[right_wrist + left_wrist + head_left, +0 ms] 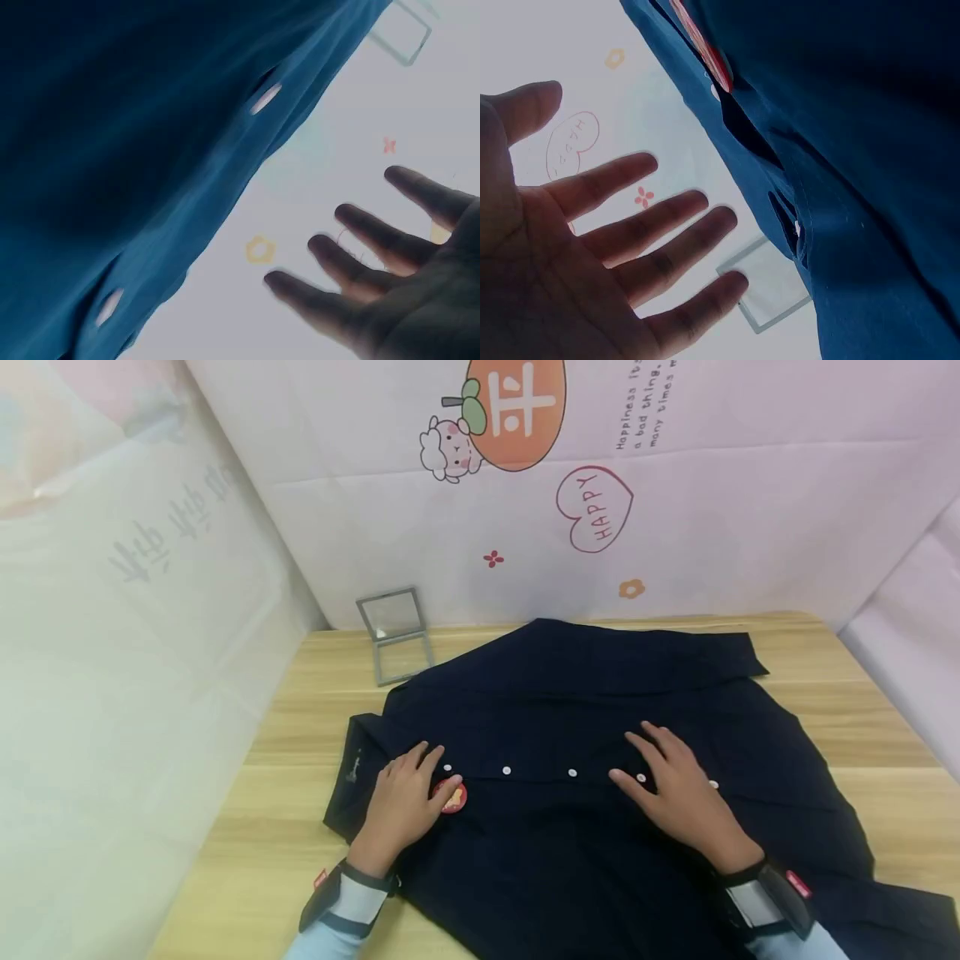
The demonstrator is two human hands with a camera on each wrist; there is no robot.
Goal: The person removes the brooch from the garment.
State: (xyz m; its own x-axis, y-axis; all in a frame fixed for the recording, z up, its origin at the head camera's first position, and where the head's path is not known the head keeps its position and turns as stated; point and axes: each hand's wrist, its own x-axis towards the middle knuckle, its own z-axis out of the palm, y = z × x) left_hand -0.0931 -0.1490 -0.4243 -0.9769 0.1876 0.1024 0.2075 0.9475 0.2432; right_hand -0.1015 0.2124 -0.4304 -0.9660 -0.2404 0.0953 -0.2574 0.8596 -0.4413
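Observation:
A navy buttoned shirt (570,860) lies spread with its collar (352,777) to the left and a row of white buttons (572,772) across it. My left hand (405,797) is over the collar end, fingers spread, beside a round red badge (456,797) on the shirt front. In the left wrist view its palm and straight fingers stand apart from the cloth, holding nothing. Over the buttons further right is my right hand (686,793), fingers loosely extended. The right wrist view likewise shows these fingers (375,232) away from the cloth with nothing in them.
A silver-framed folding mirror (402,658) stands open at the back left of the wooden table (247,827), close to the shirt's edge. White printed cloth (375,527) hangs behind the table, and more pale cloth (112,693) borders its left side.

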